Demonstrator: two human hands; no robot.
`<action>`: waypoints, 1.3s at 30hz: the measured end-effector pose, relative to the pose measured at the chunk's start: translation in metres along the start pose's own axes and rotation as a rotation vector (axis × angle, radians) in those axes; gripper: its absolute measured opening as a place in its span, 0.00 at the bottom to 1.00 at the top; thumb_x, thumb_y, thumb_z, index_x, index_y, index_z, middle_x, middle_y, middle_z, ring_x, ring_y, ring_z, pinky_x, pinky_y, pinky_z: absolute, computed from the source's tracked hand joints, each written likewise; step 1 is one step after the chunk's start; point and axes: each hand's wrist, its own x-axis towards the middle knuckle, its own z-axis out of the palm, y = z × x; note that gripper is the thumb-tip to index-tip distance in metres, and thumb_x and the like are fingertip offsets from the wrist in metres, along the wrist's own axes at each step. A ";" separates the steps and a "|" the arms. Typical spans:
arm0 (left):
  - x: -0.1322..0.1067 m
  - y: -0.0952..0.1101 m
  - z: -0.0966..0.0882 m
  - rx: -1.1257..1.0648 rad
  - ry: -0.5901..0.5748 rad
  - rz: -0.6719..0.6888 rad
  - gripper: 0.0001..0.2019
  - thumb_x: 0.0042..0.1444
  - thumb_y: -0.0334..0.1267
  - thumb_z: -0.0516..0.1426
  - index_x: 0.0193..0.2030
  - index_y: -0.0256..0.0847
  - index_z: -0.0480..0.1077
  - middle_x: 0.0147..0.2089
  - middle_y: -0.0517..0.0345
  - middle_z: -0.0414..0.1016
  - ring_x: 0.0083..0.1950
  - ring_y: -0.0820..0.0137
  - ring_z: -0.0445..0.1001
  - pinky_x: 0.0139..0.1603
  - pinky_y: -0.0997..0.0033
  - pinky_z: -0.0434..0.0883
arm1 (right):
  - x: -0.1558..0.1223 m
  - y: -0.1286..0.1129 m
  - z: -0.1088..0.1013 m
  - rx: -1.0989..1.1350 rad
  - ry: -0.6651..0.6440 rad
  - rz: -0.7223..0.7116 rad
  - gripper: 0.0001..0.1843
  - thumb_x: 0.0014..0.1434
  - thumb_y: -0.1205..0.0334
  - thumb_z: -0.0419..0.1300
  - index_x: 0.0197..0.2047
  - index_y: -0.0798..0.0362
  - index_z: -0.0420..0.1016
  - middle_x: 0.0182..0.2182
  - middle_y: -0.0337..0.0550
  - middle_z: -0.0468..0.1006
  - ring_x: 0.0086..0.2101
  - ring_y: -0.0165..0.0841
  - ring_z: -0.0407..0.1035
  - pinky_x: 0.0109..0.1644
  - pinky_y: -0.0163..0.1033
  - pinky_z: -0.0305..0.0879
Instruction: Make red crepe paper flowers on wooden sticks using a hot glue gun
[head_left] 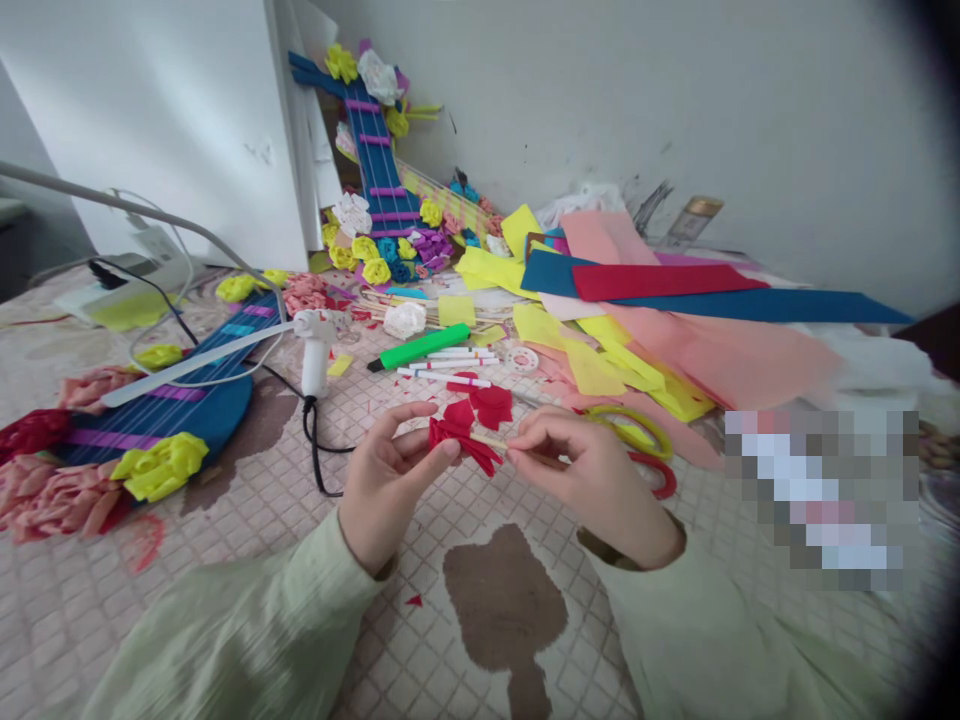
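Note:
My left hand pinches a gathered bunch of red crepe paper between thumb and fingers, its cut ends fanning out to the right. A thin wooden stick runs into the red paper. Its other end is gripped by the fingertips of my right hand. Just behind the bunch lie loose red paper pieces on the table. Beside my right hand are a yellow scissor handle and a red loop handle, partly covered by the hand.
A white glue gun with a black cord stands left of centre. Blue paper guitars trimmed with paper flowers lie left and lean at the back. Crepe sheets pile up right. A green black-tipped tool lies near several white pens.

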 end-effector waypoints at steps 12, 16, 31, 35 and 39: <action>0.004 0.006 0.001 0.008 0.030 0.047 0.15 0.43 0.30 0.64 0.38 0.39 0.67 0.28 0.62 0.79 0.26 0.78 0.74 0.31 0.81 0.70 | 0.002 -0.004 -0.006 -0.103 0.024 -0.065 0.03 0.50 0.70 0.58 0.28 0.53 0.70 0.26 0.37 0.72 0.25 0.26 0.63 0.27 0.31 0.59; 0.007 0.004 0.000 -0.036 0.067 0.075 0.15 0.43 0.29 0.64 0.38 0.41 0.68 0.29 0.62 0.79 0.28 0.78 0.75 0.30 0.81 0.69 | 0.003 -0.003 -0.011 -0.104 0.078 -0.019 0.02 0.50 0.68 0.59 0.29 0.53 0.69 0.25 0.36 0.69 0.24 0.26 0.63 0.26 0.31 0.59; -0.002 -0.005 0.003 -0.018 -0.129 -0.038 0.10 0.43 0.30 0.65 0.34 0.40 0.73 0.34 0.60 0.80 0.36 0.73 0.77 0.39 0.76 0.73 | -0.004 -0.007 0.006 0.144 -0.059 0.017 0.11 0.50 0.60 0.63 0.38 0.51 0.71 0.31 0.37 0.72 0.19 0.21 0.54 0.20 0.30 0.50; -0.001 -0.005 0.004 -0.045 -0.114 -0.065 0.09 0.43 0.30 0.65 0.33 0.40 0.73 0.34 0.60 0.80 0.36 0.74 0.76 0.39 0.76 0.72 | -0.004 -0.011 0.005 0.189 -0.104 0.080 0.10 0.49 0.61 0.63 0.37 0.52 0.72 0.26 0.35 0.70 0.18 0.21 0.52 0.19 0.30 0.48; -0.003 -0.002 0.005 0.007 -0.122 -0.062 0.10 0.41 0.30 0.65 0.33 0.39 0.72 0.33 0.59 0.79 0.34 0.73 0.75 0.37 0.74 0.71 | -0.003 -0.012 0.000 0.203 -0.079 0.111 0.11 0.51 0.57 0.61 0.36 0.53 0.73 0.22 0.33 0.66 0.17 0.21 0.49 0.18 0.30 0.46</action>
